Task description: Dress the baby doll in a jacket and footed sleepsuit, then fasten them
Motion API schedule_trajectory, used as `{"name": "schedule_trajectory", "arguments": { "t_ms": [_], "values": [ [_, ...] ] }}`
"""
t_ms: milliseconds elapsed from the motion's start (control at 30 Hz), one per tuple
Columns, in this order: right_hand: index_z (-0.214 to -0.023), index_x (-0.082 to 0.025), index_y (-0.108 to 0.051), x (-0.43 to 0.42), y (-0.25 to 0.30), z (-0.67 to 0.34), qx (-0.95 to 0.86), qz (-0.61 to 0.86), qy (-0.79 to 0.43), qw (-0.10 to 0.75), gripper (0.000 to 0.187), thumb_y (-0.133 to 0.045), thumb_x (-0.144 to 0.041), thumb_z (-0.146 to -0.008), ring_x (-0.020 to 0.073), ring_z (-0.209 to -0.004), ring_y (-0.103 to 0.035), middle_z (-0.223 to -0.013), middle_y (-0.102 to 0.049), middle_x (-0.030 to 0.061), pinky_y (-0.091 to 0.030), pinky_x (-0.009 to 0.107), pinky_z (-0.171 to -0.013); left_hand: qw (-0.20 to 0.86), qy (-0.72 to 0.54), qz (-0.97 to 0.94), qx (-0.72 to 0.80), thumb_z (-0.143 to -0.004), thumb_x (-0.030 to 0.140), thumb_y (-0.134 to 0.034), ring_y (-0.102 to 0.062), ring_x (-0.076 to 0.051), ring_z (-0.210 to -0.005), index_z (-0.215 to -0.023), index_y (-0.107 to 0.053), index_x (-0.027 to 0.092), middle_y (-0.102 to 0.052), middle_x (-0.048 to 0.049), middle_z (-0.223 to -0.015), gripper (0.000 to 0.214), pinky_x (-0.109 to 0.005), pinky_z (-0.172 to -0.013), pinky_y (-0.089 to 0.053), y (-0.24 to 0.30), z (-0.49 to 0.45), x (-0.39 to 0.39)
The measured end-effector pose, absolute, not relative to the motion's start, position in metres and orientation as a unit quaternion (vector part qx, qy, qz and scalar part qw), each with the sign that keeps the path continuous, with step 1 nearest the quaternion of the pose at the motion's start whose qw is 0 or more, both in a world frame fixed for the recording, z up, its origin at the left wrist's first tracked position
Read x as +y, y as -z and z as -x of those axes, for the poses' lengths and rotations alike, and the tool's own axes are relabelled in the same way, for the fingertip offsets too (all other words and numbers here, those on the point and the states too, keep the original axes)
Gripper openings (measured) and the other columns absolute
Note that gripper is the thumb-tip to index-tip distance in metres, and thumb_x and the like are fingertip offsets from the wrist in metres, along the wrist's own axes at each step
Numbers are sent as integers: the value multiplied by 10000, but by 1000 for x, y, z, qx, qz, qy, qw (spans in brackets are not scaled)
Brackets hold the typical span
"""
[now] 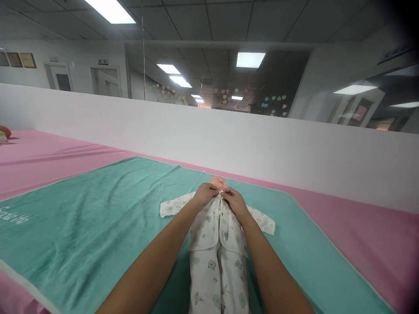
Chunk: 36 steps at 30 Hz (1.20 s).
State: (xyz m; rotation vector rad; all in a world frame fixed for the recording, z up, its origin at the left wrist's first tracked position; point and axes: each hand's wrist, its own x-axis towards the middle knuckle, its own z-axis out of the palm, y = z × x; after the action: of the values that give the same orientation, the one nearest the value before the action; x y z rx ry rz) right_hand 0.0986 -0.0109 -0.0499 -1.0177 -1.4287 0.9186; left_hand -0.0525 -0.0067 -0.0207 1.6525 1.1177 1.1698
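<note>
**Both hands pinch the collar of a doll's romper**

Nearest the camera, two bare forearms run up from the lower edge of the picture, one on each side of the printed legs of a white romper [218, 244]. The romper is on a baby doll [218, 181] that lies on its back, head away from the person, in the middle of a green towel [98, 218]. Its two short sleeves are spread flat to the sides.

The left hand [205, 193] and the right hand [233, 200] meet at the top of the romper, just under the doll's chin. Each is closed, with the fingertips pinching one front edge of the cloth, and the two edges are drawn together so that the hands almost touch. The fastening itself is too small to make out.

Judging from this grip, the work in hand is closing the front opening at the neck. Below the hands the flaps overlap loosely, so the lower front seems not yet fastened. Closing it would call for a small, two-fingered hold on both edges, kept level with each other, and no pull on the doll's neck.

The towel lies on a tabletop [39, 152] covered in pink, backed by a low white partition [229, 139]. A small red object [4, 133] sits at the far left edge, well apart from the doll.
</note>
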Motion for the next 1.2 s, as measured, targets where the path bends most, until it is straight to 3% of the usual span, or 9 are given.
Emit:
{"name": "schedule_trajectory", "arguments": {
  "t_ms": [233, 367, 600, 867, 1100, 1200],
  "values": [
    [-719, -162, -588, -10, 55, -101, -552, 403, -437, 585, 320, -709, -430, -593, 64, -467, -335, -624, -545, -11, -213, 222, -442, 376, -461, -644, 480, -634, 190, -590, -533, -125, -611, -658, -652, 120, -629, -31, -636, 97, -225, -585, -389, 21, 49, -3],
    [-749, -163, -597, -10, 55, -101, -553, 407, -422, 592, 327, -686, -446, -611, 68, -465, -341, -614, -543, -11, -237, 224, -445, 365, -468, -643, 484, -621, 174, -603, -560, -144, -700, -662, -646, 126, -652, -43, -707, 77, -231, -638, -396, 24, 47, -1],
    [-754, -174, -621, -11, 54, -100, -585, 450, -375, 561, 342, -671, -477, -604, 102, -509, -404, -589, -533, -16, -281, 231, -475, 385, -473, -633, 476, -653, 205, -593, -560, -140, -682, -687, -637, 115, -650, -50, -726, 105, -237, -623, -407, 25, 49, -2],
    [-738, -193, -656, -15, 48, -100, -618, 461, -323, 549, 268, -660, -440, -635, 149, -683, -513, -729, -611, -2, -382, 267, -661, 385, -471, -641, 468, -655, 224, -574, -509, -123, -623, -619, -599, 118, -591, -24, -640, 115, -233, -588, -370, 23, 50, -4],
    [-778, -218, -680, -17, 43, -97, -668, 431, -288, 533, 229, -585, -419, -723, 196, -861, -559, -888, -646, 24, -403, 311, -812, 393, -451, -659, 456, -682, 398, -557, -391, -95, -511, -530, -550, 137, -473, 25, -506, 302, -233, -516, -301, 21, 55, -6],
    [-759, -215, -681, -17, 44, -98, -688, 398, -287, 535, 229, -561, -410, -752, 206, -921, -557, -907, -645, 33, -388, 323, -872, 406, -447, -659, 449, -662, 358, -569, -384, -90, -506, -540, -558, 134, -463, 29, -503, 255, -225, -503, -295, 20, 56, -8]
  ]
}}
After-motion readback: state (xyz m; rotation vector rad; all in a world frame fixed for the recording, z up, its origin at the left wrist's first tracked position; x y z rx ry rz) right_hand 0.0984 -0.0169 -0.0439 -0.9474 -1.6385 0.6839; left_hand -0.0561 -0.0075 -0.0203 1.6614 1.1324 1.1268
